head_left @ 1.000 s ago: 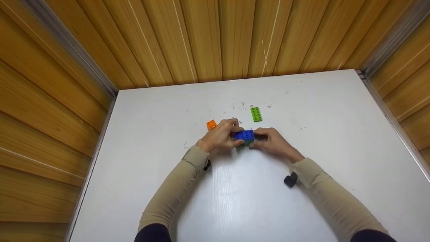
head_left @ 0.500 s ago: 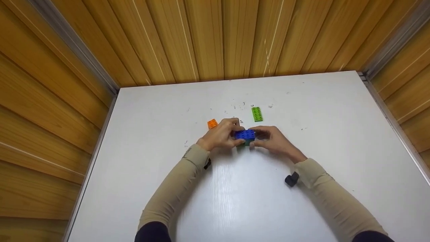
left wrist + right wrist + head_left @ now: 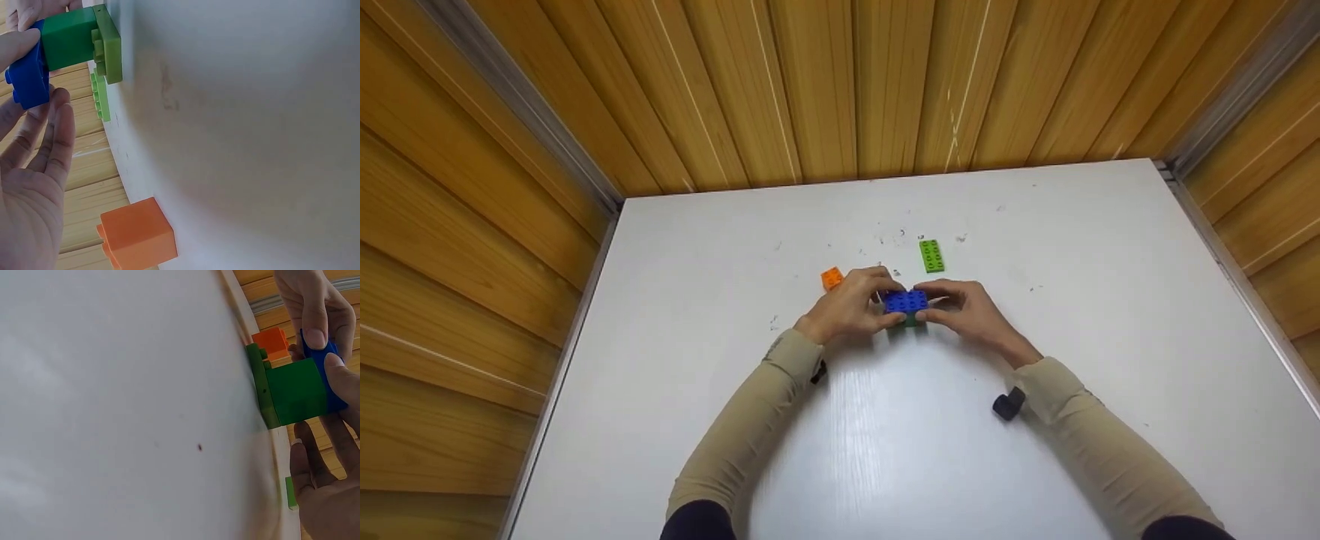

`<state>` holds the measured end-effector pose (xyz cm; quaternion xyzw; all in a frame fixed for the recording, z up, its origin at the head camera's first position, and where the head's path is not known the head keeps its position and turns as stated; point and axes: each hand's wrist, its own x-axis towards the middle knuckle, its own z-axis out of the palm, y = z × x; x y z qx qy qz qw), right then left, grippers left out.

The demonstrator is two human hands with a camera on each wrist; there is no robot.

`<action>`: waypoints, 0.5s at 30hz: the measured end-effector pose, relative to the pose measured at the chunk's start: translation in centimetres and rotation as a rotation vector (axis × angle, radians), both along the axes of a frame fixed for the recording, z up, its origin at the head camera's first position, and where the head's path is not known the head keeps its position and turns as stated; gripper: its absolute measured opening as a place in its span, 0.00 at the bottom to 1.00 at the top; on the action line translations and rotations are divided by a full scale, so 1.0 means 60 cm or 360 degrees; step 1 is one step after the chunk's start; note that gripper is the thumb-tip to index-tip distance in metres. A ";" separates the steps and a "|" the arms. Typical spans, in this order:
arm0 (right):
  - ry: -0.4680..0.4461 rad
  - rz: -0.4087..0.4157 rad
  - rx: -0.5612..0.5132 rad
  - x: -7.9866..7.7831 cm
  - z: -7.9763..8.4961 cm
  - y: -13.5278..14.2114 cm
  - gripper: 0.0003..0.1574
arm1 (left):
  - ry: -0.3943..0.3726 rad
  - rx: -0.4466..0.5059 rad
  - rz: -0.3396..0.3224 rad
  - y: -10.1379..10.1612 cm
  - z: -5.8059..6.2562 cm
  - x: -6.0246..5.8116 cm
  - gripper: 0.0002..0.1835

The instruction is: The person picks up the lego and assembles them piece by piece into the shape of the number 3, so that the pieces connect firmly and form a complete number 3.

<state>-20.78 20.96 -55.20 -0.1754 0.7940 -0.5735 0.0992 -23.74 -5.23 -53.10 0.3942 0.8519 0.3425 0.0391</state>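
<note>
A blue studded brick sits on top of a dark green brick, which stands on a flat olive-green studded plate on the table. One end of the blue brick juts past the dark green one on the left-hand side. My left hand pinches the blue brick near its left end, thumb at the front and fingers behind. From the right, my right hand also pinches it, its thumb against the near face. Whether the blue brick is fully seated, I cannot tell.
An orange brick lies just beyond the left hand, partly covered by it in the head view. Farther back is a light green studded plate. The white table meets wood-patterned walls behind and at both sides.
The right hand's thumb has moved up and left, from beside the stack's lower part onto the blue brick's front. The left hand keeps its grip almost in place.
</note>
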 end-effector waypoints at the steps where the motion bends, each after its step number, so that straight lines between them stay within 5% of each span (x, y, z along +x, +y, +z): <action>1: 0.0001 -0.0007 0.0004 0.000 0.001 0.000 0.29 | 0.0000 0.0001 0.0002 -0.001 0.001 0.001 0.21; 15: 0.0079 0.0004 0.0118 -0.004 0.006 0.002 0.27 | -0.0037 0.0085 0.0020 -0.011 0.022 0.000 0.27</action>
